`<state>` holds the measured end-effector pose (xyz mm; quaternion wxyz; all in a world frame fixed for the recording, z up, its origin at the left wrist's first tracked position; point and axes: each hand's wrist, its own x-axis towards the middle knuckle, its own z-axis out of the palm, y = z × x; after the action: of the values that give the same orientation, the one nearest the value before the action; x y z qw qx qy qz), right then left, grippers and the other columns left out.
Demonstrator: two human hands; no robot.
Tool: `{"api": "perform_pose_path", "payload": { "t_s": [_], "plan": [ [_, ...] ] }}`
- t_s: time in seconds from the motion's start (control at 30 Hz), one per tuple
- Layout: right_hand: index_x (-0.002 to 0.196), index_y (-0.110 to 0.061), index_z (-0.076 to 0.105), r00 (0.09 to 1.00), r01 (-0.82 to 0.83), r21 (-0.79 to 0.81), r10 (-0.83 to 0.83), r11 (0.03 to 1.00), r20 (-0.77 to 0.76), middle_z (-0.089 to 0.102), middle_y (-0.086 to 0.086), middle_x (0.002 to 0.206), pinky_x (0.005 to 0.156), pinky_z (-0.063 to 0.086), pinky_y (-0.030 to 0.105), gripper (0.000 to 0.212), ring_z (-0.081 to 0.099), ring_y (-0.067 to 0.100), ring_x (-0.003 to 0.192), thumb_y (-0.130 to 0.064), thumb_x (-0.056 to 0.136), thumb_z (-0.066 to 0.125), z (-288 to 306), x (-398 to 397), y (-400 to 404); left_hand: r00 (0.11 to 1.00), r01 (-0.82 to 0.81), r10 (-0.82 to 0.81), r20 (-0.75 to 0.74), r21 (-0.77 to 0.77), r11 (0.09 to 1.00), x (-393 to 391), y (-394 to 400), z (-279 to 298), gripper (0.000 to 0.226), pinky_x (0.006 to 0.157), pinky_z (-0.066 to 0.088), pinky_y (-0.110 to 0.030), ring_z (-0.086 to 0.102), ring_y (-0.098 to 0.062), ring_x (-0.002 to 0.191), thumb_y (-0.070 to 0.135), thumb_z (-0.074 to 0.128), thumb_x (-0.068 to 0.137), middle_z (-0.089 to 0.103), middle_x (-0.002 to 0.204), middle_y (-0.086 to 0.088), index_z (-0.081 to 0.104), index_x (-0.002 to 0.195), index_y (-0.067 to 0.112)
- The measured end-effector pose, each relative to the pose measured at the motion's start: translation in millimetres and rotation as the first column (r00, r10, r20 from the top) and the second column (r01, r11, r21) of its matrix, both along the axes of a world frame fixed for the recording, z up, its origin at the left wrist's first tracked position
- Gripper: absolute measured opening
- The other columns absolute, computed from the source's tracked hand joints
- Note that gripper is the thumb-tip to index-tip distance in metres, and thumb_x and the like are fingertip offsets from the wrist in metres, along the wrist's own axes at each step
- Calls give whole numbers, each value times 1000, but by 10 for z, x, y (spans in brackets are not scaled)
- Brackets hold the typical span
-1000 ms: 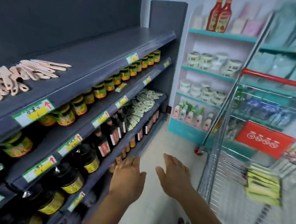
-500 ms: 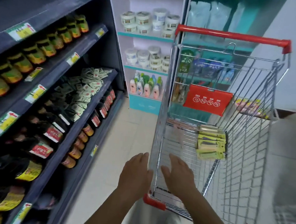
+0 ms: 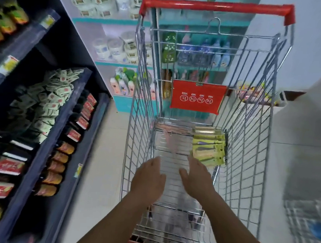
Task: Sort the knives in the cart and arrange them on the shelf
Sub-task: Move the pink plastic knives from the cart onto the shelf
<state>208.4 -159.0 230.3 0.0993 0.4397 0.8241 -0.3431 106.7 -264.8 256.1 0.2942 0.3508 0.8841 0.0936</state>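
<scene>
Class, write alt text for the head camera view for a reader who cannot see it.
Two open, empty hands, left hand and right hand, reach into a wire shopping cart holding green knife packs and pale loose knives. Dark shelves of bottles and sachets stand on the left.

Head cam, looking fwd and steeply down into cart [image 3: 250, 127] from close above, shelving [image 3: 38, 169] at left.

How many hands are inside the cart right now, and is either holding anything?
2. The left hand and right hand reach side by side over the cart floor, both open and empty, short of the green knife packs.
</scene>
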Motion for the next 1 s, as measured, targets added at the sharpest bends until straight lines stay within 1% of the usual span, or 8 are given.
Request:
{"api": "perform_pose_path", "payload": {
  "t_s": [0.17, 0.33, 0.4, 0.47, 0.67, 0.77, 0.83, 1.0],
  "plan": [
    [146, -13, 29, 1000, -15, 21, 15, 1000, 12, 37, 8, 149, 109, 30, 35, 53, 36, 25, 135, -32, 99, 43, -191, -205, 315, 1000, -14, 14, 1, -42, 999, -267, 396, -222, 60, 110, 31, -37, 31, -24, 137, 30, 41, 98, 31, 152, -4, 15, 151, 19],
    [151, -14, 20, 997, -9, 37, 7, 999, 71, 28, 5, 155, 113, 26, 35, 60, 29, 24, 140, -33, 99, 44, -435, -524, 586, 999, 47, -47, 9, -65, 997, -532, 691, -515, 63, 108, 37, -36, 36, -25, 133, 28, 44, 98, 34, 149, -7, 12, 151, 17],
    [151, -14, 20, 996, -14, 38, 10, 999, 92, 27, 6, 156, 113, 26, 35, 60, 29, 25, 140, -32, 99, 44, -569, -676, 694, 998, 57, -56, 23, -45, 997, -639, 786, -640, 63, 106, 35, -34, 38, -24, 131, 27, 44, 98, 37, 146, -7, 12, 150, 16],
    [151, -14, 19, 995, -5, 23, 2, 1000, 104, 25, 6, 157, 114, 25, 35, 61, 27, 24, 142, -31, 99, 44, -725, -826, 797, 998, 61, -59, 26, -67, 996, -752, 878, -787, 64, 108, 33, -34, 34, -25, 133, 26, 43, 98, 33, 149, -8, 8, 151, 15],
    [151, -16, 19, 990, -41, 22, 38, 999, 134, 27, 6, 155, 114, 28, 37, 64, 30, 27, 140, -28, 96, 48, -1337, -1215, 1145, 999, -26, 31, 44, -112, 993, -1000, 1097, -1452, 66, 107, 39, -38, 37, -26, 132, 24, 45, 96, 33, 149, -8, 9, 150, 18],
    [152, -18, 16, 980, -102, 33, 95, 994, 173, 22, 4, 156, 113, 28, 38, 66, 28, 28, 140, -28, 94, 48, -1705, -1346, 1367, 999, -21, 26, 32, -153, 988, -1028, 1209, -1791, 66, 113, 30, -37, 27, -25, 139, 26, 41, 99, 22, 155, -9, 3, 152, 18],
    [152, -18, 14, 970, -155, 42, 144, 987, 198, 20, 5, 157, 113, 26, 38, 68, 25, 27, 142, -28, 93, 48, -1919, -1402, 1493, 999, 42, -43, 1, -177, 983, -1010, 1272, -1993, 66, 115, 23, -36, 18, -26, 143, 29, 37, 100, 15, 157, -11, -2, 152, 17],
    [151, -15, 13, 944, -253, 78, 228, 964, 238, 18, 9, 156, 117, 18, 43, 70, 15, 31, 144, -29, 92, 48, -2467, -1571, 1821, 988, 149, -152, -4, -182, 972, -996, 1512, -2426, 65, 117, 14, -40, 6, -30, 147, 30, 33, 101, -2, 160, -14, -7, 152, 25]
  ]
}}
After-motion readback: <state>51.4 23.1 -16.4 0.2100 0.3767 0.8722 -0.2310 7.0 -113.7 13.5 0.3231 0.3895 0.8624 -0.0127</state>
